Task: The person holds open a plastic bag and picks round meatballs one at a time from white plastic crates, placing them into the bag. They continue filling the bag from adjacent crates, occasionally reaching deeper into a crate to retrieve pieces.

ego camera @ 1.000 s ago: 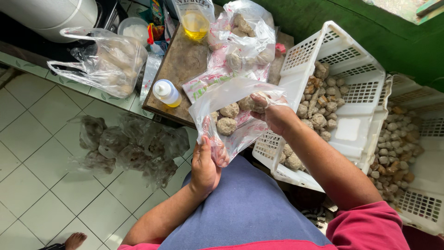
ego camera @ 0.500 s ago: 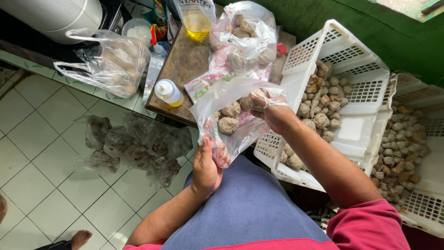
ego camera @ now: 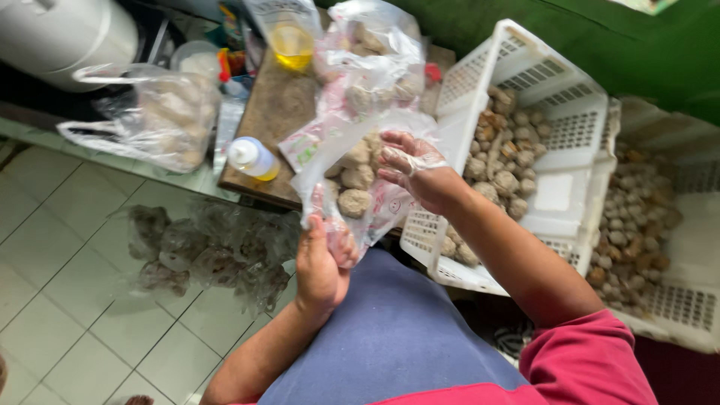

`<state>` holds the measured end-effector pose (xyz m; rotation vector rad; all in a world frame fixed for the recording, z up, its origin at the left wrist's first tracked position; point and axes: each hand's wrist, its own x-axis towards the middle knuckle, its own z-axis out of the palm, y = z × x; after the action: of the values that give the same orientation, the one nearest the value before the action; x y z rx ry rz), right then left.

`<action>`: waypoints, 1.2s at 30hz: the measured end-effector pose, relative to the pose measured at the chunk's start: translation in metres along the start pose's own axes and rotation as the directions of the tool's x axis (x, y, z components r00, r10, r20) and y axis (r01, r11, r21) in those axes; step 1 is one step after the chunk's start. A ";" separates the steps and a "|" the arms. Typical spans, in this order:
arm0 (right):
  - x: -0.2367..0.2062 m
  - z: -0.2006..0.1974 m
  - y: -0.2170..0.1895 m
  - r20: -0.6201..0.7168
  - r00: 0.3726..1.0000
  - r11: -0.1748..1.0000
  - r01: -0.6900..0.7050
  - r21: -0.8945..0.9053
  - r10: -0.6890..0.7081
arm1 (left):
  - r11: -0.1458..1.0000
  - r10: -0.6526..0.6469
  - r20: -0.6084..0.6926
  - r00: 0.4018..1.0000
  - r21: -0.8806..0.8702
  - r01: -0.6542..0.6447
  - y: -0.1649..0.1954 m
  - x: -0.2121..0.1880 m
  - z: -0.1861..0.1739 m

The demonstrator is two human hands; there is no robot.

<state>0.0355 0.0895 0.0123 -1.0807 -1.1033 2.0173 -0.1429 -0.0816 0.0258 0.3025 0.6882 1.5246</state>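
Bag of round balls hangs over the lap, just in front of the white basket; left hand pinches its lower edge, right hand, in a thin glove, has its fingers spread loose at the mouth. Risk: the one-sided grip may let thin plastic sag or slip, spilling balls onto the tiled floor.

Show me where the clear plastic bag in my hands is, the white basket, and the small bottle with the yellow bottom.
clear plastic bag (ego camera: 358, 180), head view, on its middle, over the round balls.
white basket (ego camera: 559, 191), head view, on its bare floor.
small bottle (ego camera: 252, 157), head view, on its white body.
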 end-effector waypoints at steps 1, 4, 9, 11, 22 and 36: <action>-0.014 -0.013 -0.005 0.067 0.997 0.999 0.043 -0.012 -0.042 | 1.000 -0.001 0.014 1.000 -0.009 0.001 -0.001 0.001 0.000; -0.076 -0.073 -0.019 -0.035 0.976 0.946 0.200 -0.254 -0.216 | 1.000 0.003 -0.008 1.000 0.020 -0.003 -0.003 0.000 -0.002; -0.121 -0.137 0.009 -0.101 0.978 0.406 -0.020 -0.914 -0.180 | 0.998 -0.009 -0.066 0.998 0.053 0.013 -0.006 -0.001 0.001; -0.124 -0.134 0.036 0.243 0.962 0.039 0.250 -0.968 -0.128 | 0.997 -0.005 -0.072 0.997 0.073 0.010 -0.007 0.002 0.004; -0.099 -0.130 0.069 0.516 0.848 0.025 0.522 -0.852 -0.125 | 0.996 0.015 -0.106 0.994 0.094 -0.005 -0.010 -0.003 0.010; -0.046 -0.140 0.047 -0.368 0.927 0.184 -0.351 -0.918 -0.069 | 0.998 0.062 -0.082 0.995 0.024 -0.060 -0.016 0.005 0.011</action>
<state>0.1740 0.0853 -0.0569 -2.1142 -2.2633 0.8627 -0.1237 -0.0753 0.0236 0.2803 0.7672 1.5954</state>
